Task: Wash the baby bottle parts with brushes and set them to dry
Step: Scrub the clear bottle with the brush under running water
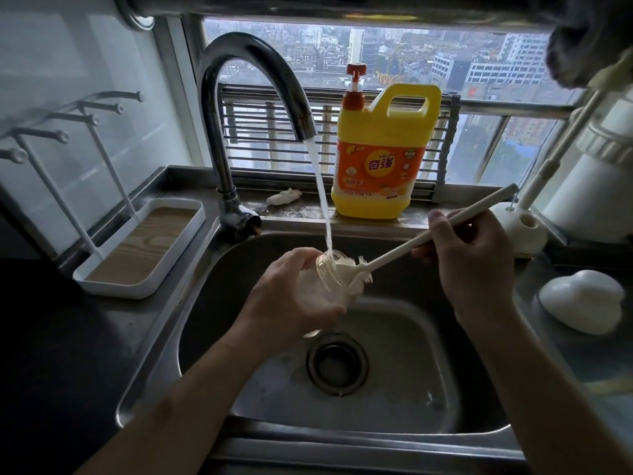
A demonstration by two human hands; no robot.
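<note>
Two hands, left [291,296] and right [471,258], hold one bottle [323,269], one brush [404,247].

Dim kitchen; window [411,53] w/ city view behind steel counter [113,323], white wall [68,63] left.

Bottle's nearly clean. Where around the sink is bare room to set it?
Free: the rack tray left of the sink, and the dark counter before it. Crowded: the right counter, with brush stand and white dome; the detergent jug takes the back ledge.
</note>
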